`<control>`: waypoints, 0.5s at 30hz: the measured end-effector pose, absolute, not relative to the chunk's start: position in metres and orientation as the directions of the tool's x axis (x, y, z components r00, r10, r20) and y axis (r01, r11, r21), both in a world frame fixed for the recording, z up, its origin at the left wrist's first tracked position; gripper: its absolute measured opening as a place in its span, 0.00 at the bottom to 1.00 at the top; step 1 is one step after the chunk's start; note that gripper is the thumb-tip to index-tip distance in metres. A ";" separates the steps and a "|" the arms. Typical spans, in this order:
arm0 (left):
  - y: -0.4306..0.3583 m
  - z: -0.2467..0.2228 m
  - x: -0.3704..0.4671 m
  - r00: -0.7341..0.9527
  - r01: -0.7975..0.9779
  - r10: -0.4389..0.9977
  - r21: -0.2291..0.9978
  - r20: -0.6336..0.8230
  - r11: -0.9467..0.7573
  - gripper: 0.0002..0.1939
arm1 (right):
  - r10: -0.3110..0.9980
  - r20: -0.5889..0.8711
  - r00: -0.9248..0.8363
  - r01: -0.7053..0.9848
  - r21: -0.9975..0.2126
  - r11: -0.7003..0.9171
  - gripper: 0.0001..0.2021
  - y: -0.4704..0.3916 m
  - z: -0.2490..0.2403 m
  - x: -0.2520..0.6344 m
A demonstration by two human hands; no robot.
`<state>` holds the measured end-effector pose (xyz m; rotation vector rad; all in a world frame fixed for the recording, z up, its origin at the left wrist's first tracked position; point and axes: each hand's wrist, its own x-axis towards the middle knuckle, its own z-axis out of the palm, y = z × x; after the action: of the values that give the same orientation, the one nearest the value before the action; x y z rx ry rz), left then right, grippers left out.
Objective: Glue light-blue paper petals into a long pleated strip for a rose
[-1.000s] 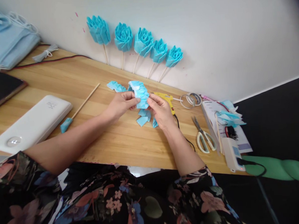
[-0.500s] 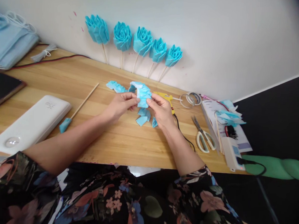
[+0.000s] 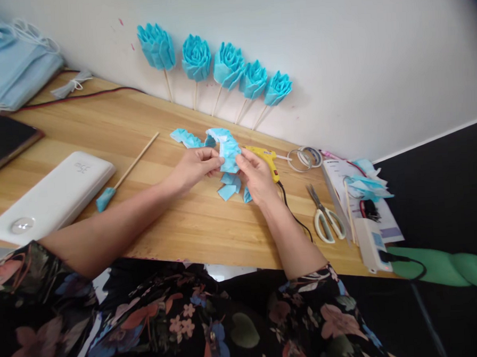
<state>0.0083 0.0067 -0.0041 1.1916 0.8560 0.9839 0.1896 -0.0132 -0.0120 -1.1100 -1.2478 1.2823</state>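
A pleated light blue strip (image 3: 229, 147) is pinched between my two hands, its far end curling back over the wooden table. My left hand (image 3: 200, 165) grips its left edge with thumb and fingers. On its right edge, my right hand (image 3: 257, 173) has its thumb and fingers closed. Below the strip lie small blue pieces (image 3: 229, 188), one partly hidden by my right hand. A yellow glue gun (image 3: 267, 158) rests just behind my right hand. To the left lies a wooden stick (image 3: 136, 161) with a blue wrapped tip (image 3: 104, 199).
Several blue fabric flowers (image 3: 196, 58) on sticks lean against the wall. At left are a white power bank (image 3: 51, 196), a phone (image 3: 5, 143) and blue masks (image 3: 12, 62). Scissors (image 3: 324, 216), tape rolls (image 3: 309, 157), papers (image 3: 384, 219) and a power strip (image 3: 372, 243) stand at right.
The held strip has shifted slightly, and my right fingers have moved up a little along its edge. Both hands still hold it.
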 end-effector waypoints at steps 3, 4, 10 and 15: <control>0.007 -0.005 0.009 0.369 -0.139 0.929 0.988 -0.015 0.072 0.10 | 0.995 0.021 -0.095 -0.066 -0.998 0.014 0.23 -0.013 -0.011 0.188; 0.007 -0.005 0.009 0.376 -0.139 0.926 0.988 -0.012 0.069 0.10 | 0.996 0.027 -0.088 -0.068 -0.997 0.021 0.23 -0.013 -0.012 0.188; 0.008 -0.008 0.009 0.425 -0.197 0.905 0.975 -0.013 0.106 0.12 | 0.995 0.043 -0.091 -0.051 -0.998 0.038 0.23 -0.012 -0.014 0.189; 0.012 -0.013 0.008 0.460 -0.318 0.882 0.908 -0.102 0.271 0.13 | 0.996 0.044 -0.072 -0.087 -0.995 0.037 0.21 -0.009 -0.015 0.196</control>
<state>0.0079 0.0117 -0.0132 0.9740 0.7007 0.9037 0.1962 -0.0093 -0.0153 -1.0797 -1.2180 1.2727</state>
